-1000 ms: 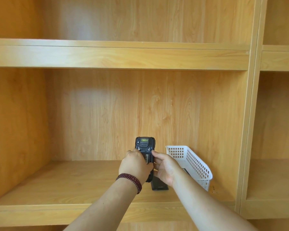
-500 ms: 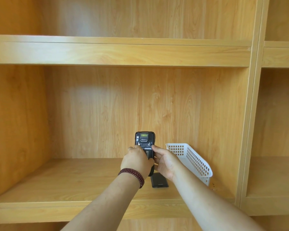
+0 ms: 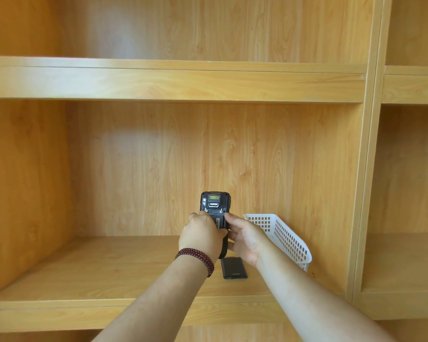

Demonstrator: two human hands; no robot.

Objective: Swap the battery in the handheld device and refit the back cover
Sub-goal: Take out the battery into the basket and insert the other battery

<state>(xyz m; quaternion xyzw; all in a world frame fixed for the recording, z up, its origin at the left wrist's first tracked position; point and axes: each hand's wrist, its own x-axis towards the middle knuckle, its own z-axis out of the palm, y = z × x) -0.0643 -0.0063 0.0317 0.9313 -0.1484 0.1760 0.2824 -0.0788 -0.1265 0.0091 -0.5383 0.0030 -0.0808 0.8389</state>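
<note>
Handheld device held upright above the wooden shelf, back toward me, at about the centre of my view. Its back is uncovered: I see a small greenish label window near the top, two latch screws below it, and a labelled strip in the bay that I take for a battery, though hands hide most of it.

Left hand is wrapped around the device's lower body from 9 o'clock, thumb pressing up near the left latch. Right hand closes in from 3 o'clock, fingertips pinching the device's right edge. Both are clamped on it; neither is spread.

At 6 o'clock of the hands, a flat black piece lies on the shelf, apart from the device. Back cover or old battery, I cannot tell which.

At 3 o'clock, a white perforated basket leans tilted against the back panel; its contents are hidden. A red bead bracelet sits on the left wrist.

Change over the last second: the device has risen a little relative to the flat black piece, and the grip has tightened slightly; otherwise nothing on the shelf has moved. I judge the battery is being seated or checked, with cover refit not yet done.
</note>
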